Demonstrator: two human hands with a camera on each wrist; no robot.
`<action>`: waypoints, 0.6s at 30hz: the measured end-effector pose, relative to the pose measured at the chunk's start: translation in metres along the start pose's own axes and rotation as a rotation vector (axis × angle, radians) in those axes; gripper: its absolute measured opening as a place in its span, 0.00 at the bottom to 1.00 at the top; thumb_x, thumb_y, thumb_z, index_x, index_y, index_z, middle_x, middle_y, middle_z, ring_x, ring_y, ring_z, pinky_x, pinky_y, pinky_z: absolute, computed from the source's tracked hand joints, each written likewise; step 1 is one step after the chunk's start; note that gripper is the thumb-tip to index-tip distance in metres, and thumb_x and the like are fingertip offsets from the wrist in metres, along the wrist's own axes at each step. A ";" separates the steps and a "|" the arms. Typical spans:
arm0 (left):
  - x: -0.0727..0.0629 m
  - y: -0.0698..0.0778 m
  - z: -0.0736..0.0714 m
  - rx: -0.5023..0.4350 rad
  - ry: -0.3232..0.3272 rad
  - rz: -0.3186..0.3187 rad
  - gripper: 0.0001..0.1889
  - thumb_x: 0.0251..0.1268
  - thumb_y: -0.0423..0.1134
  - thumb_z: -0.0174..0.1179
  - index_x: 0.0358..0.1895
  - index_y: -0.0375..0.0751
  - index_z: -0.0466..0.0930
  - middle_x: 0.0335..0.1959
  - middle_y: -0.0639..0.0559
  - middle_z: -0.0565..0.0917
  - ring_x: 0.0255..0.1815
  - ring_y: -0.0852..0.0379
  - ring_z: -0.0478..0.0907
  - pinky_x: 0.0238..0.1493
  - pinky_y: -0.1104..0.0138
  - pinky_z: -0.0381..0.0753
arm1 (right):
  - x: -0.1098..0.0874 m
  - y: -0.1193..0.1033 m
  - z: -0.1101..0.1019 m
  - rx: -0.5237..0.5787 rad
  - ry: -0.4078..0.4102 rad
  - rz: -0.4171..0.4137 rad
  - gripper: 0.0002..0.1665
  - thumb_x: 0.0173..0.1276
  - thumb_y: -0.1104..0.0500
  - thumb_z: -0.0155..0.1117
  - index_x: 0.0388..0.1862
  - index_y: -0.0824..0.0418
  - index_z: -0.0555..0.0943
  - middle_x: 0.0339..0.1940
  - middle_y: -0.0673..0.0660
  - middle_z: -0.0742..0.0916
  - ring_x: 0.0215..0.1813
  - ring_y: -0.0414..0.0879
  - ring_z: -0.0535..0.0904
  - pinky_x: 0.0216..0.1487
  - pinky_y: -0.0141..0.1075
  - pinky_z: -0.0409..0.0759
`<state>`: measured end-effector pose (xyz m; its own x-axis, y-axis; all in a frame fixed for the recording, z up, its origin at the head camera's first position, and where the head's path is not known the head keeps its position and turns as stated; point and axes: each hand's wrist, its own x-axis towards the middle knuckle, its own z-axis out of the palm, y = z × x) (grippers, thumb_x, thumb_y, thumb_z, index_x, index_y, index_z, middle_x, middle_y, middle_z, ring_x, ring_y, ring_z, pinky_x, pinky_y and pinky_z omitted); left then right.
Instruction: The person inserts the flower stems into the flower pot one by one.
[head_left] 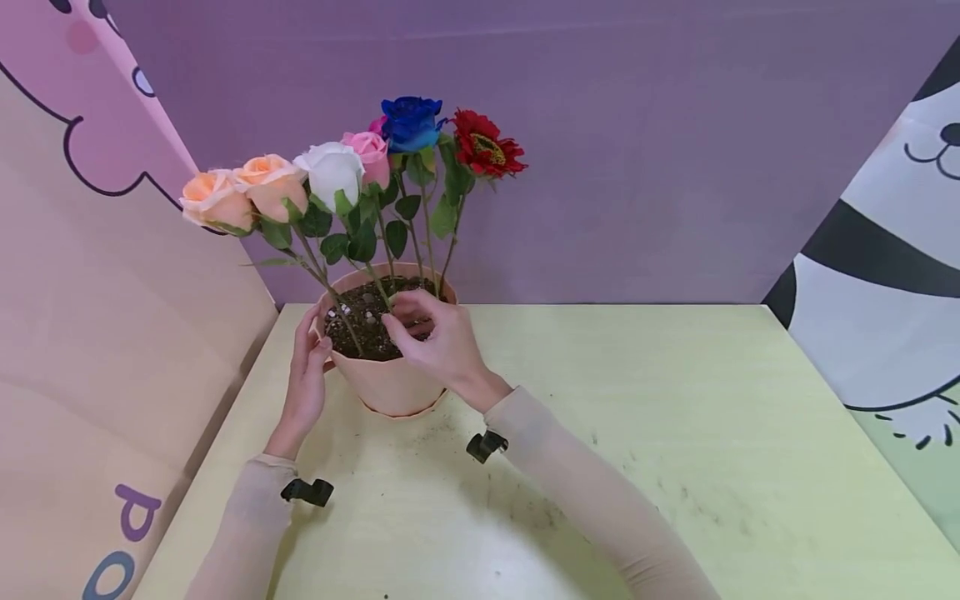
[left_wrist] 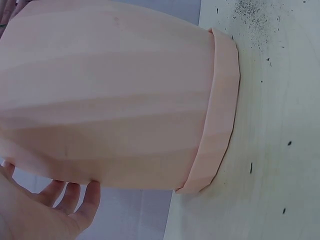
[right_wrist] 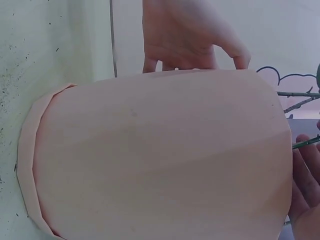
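A peach-coloured flower pot filled with dark soil stands upright at the back left of the table. My left hand rests against the pot's left side; in the left wrist view its fingers touch the outer wall. Over the soil, my right hand pinches the green stem of the white rose between thumb and fingers. Two peach roses lean left in the pot. A pink rose, a blue rose and a red sunflower-like bloom rise behind.
The pale table has dark soil crumbs scattered in front of the pot and to its right. A purple backdrop hangs behind. Printed cloths stand at the left and right sides.
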<state>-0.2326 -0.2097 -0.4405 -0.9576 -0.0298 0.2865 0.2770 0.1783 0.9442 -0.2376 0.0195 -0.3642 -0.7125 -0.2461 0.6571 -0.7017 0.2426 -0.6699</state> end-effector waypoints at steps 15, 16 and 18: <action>-0.002 0.001 -0.001 -0.004 -0.005 0.011 0.31 0.90 0.47 0.36 0.89 0.54 0.45 0.88 0.43 0.53 0.85 0.37 0.56 0.73 0.39 0.66 | -0.007 -0.007 -0.012 0.043 0.009 0.018 0.16 0.70 0.63 0.73 0.54 0.68 0.86 0.45 0.63 0.93 0.46 0.55 0.91 0.46 0.51 0.91; -0.002 0.002 -0.001 -0.005 -0.007 0.011 0.31 0.90 0.46 0.36 0.89 0.54 0.44 0.88 0.43 0.52 0.85 0.37 0.55 0.73 0.38 0.66 | -0.008 -0.007 -0.014 0.042 0.015 0.020 0.16 0.70 0.63 0.73 0.54 0.68 0.86 0.45 0.63 0.93 0.46 0.55 0.91 0.46 0.49 0.91; -0.003 0.002 -0.001 -0.002 -0.010 0.007 0.31 0.90 0.46 0.37 0.89 0.54 0.44 0.89 0.43 0.50 0.87 0.37 0.52 0.74 0.36 0.65 | -0.009 -0.006 -0.017 0.039 0.031 0.030 0.15 0.70 0.63 0.73 0.53 0.67 0.86 0.45 0.62 0.93 0.46 0.54 0.91 0.47 0.44 0.91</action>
<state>-0.2292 -0.2098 -0.4392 -0.9565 -0.0188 0.2911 0.2834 0.1768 0.9426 -0.2269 0.0366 -0.3602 -0.7333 -0.2095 0.6468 -0.6798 0.2129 -0.7018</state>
